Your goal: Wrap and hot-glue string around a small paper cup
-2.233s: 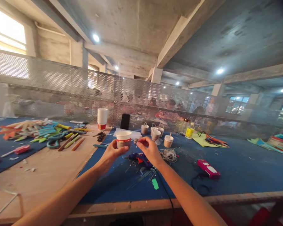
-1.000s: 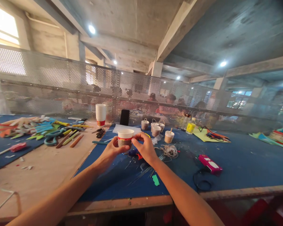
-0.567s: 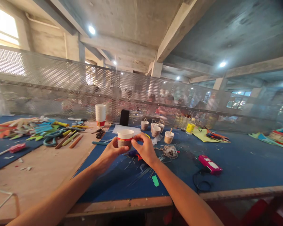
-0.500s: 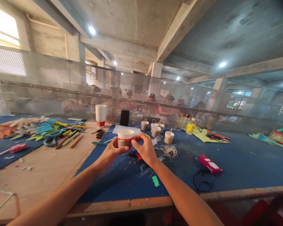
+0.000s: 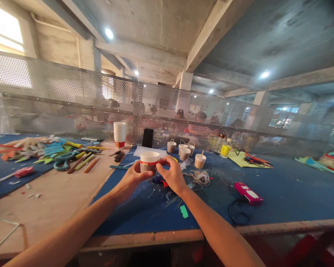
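Several tubs (image 5: 184, 153) stand toward the far edge of the table (image 5: 284, 198), one holding a stick (image 5: 202, 153). Left hand (image 5: 136, 173) grips a cup (image 5: 149, 156) upright above the middle, thumb in front; right hand (image 5: 170, 172) touches its wall, fingers bent, any pinch unclear. Smooth white rim, red band, mottled brown below.

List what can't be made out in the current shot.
All in the head view:
Left hand: far fingers hidden by the white paper cup with a red band.
Cup's inside bottom: hidden by its near wall.
Right hand: whether its fingertips pinch anything is too small to tell.
Blue plastic tool with an orange part: partly hidden by the right hand.
People: blurred behind the grey perforated metal screen.
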### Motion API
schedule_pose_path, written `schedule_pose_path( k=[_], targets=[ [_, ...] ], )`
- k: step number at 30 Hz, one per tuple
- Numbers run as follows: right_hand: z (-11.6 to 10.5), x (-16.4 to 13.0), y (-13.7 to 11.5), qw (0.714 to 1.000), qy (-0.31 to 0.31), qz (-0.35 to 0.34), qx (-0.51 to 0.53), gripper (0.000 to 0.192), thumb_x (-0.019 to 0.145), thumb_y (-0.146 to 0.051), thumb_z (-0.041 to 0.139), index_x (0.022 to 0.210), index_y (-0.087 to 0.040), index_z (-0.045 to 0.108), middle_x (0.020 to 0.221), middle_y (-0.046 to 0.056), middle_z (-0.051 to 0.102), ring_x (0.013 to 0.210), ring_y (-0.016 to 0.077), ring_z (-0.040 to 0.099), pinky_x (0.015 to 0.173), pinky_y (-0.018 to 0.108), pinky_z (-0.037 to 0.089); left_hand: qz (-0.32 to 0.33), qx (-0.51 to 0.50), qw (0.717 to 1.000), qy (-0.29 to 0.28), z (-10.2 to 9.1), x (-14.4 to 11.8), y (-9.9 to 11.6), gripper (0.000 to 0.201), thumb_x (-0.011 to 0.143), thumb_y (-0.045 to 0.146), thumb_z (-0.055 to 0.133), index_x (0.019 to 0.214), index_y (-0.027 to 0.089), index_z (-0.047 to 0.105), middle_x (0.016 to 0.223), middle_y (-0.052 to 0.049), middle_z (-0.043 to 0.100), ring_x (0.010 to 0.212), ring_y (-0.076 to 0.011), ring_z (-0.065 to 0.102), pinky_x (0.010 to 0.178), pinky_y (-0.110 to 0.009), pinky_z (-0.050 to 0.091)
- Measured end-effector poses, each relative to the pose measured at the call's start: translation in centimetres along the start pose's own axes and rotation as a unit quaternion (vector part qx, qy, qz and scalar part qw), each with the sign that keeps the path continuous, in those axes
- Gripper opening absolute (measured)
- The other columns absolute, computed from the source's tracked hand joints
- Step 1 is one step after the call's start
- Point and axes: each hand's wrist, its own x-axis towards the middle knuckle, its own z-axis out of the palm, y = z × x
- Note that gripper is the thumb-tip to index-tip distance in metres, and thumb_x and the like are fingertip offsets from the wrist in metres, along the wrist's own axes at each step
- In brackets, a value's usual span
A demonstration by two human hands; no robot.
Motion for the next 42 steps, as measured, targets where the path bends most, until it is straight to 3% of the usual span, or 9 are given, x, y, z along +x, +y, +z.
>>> schedule_pose_path(
  k=[15, 26, 32, 42],
  targets=[
    [-0.02, 0.01, 0.15, 1.000, 0.003, -0.003, -0.008, 0.007, 0.083, -0.025, 0.064, 0.079, -0.021, 0.063, 0.084, 0.002, 0.067, 0.087, 0.0196, 0.064, 0.087, 0.034, 0.052, 0.006, -0.010, 1.000, -0.019, 0.18, -0.08, 0.19, 0.057, 0.068, 0.022, 0.087, 0.121, 0.016, 0.068, 0.118, -0.013, 0.074, 0.117, -0.0319, 0.065, 0.103, -0.046, 0.045],
    [0.06, -0.08, 0.15, 1.000, 0.010, -0.002, -0.011, 0.005, 0.083, -0.024, 0.064, 0.079, -0.021, 0.063, 0.083, 0.002, 0.067, 0.086, 0.0195, 0.064, 0.087, 0.034, 0.052, 0.013, 0.048, 0.999, -0.018, -0.34, 0.15, -0.14, 0.057, 0.071, 0.024, 0.086, 0.123, 0.015, 0.066, 0.122, -0.014, 0.073, 0.116, -0.0313, 0.064, 0.103, -0.043, 0.043],
    [0.07, -0.14, 0.30, 1.000, 0.008, 0.009, -0.008, 0.006, 0.082, -0.025, 0.065, 0.078, -0.021, 0.063, 0.083, 0.002, 0.067, 0.087, 0.0197, 0.064, 0.085, 0.033, 0.052, 0.003, 0.047, 0.999, -0.003, -0.09, -0.07, 0.16, 0.060, 0.067, 0.027, 0.089, 0.121, 0.015, 0.067, 0.122, -0.014, 0.073, 0.113, -0.0313, 0.064, 0.100, -0.043, 0.044],
    [-0.11, 0.16, 0.33, 0.998, -0.003, 0.057, 0.036, 0.014, 0.078, -0.032, 0.067, 0.075, -0.021, 0.058, 0.078, 0.001, 0.065, 0.081, 0.0181, 0.062, 0.080, 0.031, 0.053, 0.019, 0.040, 0.999, -0.025, -0.20, 0.13, 0.13, 0.056, 0.066, 0.025, 0.088, 0.118, 0.015, 0.069, 0.115, -0.013, 0.074, 0.104, -0.0290, 0.067, 0.095, -0.041, 0.047]
  ],
)
